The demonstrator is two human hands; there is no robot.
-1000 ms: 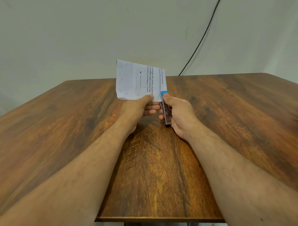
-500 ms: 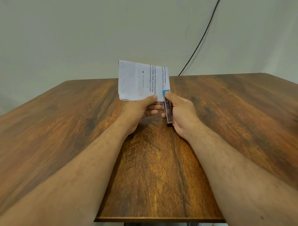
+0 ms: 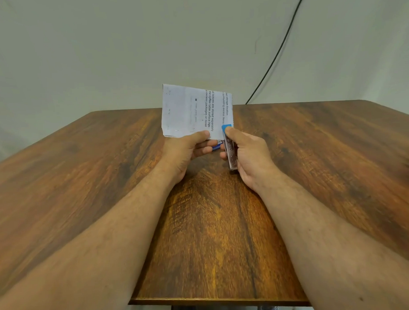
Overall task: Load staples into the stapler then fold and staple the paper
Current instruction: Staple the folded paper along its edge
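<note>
A person's left hand (image 3: 187, 148) pinches the lower edge of a folded printed paper (image 3: 195, 111), holding it upright above a wooden table (image 3: 84, 182), while the right hand (image 3: 247, 153) grips a small stapler (image 3: 230, 151) whose blue tip sits over the paper's lower right corner. This looks like the stapling step, and the next move probably calls for a firm squeeze with the paper held steady. A black cable (image 3: 276, 52) runs down the wall behind; nothing seems to block the hands.
</note>
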